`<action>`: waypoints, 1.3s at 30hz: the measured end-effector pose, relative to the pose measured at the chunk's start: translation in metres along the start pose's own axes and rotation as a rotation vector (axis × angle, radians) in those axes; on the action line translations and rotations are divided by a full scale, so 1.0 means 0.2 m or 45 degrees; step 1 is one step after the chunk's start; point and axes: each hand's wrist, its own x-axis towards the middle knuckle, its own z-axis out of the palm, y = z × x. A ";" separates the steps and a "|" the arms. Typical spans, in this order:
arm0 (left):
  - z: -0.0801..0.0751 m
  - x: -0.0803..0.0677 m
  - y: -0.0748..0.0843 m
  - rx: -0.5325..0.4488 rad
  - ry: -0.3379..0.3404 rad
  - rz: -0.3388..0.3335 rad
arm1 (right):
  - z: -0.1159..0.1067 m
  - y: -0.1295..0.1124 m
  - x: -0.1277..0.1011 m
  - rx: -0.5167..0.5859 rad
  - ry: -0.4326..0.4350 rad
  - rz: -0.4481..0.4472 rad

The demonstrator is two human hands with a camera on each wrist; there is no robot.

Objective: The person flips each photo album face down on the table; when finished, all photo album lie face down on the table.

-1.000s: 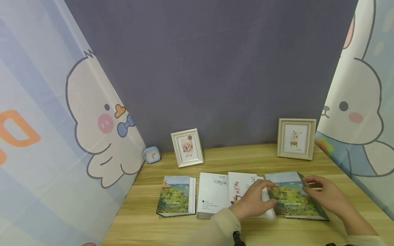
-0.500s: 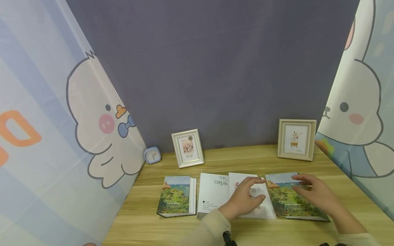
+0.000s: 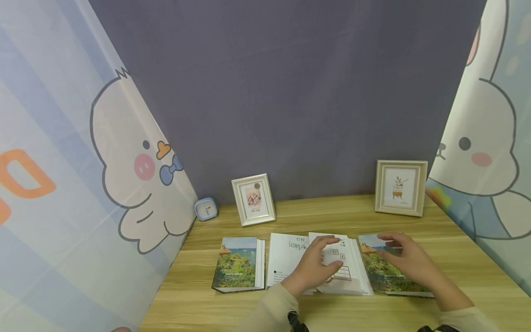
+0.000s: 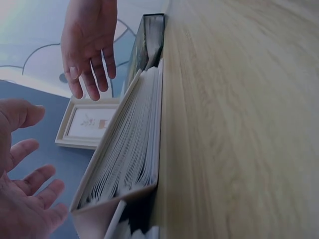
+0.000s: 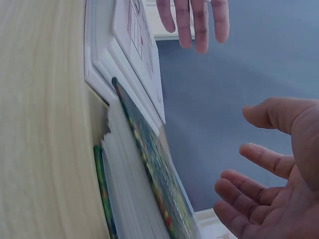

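My left hand (image 3: 313,266) hovers over two white photo albums, its fingers loosely bent and holding nothing. Beneath it are a white album with dark lettering (image 3: 278,253) and one with small drawings (image 3: 352,258). My right hand (image 3: 408,259) hangs over the right landscape-cover photo album (image 3: 375,272), thumb and fingers apart, also with nothing in them. In the left wrist view, a thick album's page edges (image 4: 124,134) lie below both hands. From the right wrist, the landscape album (image 5: 154,164) appears lying close against a white one, its cover slightly raised.
Another landscape-cover album (image 3: 235,265) lies at the left end of the row. Behind stand a silver picture frame (image 3: 242,184), a cream picture frame (image 3: 380,189) and a small blue clock (image 3: 205,209). A grey curtain (image 3: 290,101) closes off the table's back.
Both hands have moved left. The left has come away from the right landscape album to over the white ones; the right has left that album's right edge and is now above its cover.
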 end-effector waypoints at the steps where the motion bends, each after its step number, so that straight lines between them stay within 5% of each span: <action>1: -0.01 0.00 -0.01 0.002 0.007 0.001 | 0.01 0.00 0.01 0.001 0.001 -0.008; 22: -0.12 -0.12 -0.11 -0.020 0.093 -0.068 | 0.20 -0.10 0.05 0.056 -0.094 -0.024; 39: -0.14 -0.22 -0.16 -0.327 0.126 -0.148 | 0.34 -0.18 0.09 0.025 -0.192 -0.063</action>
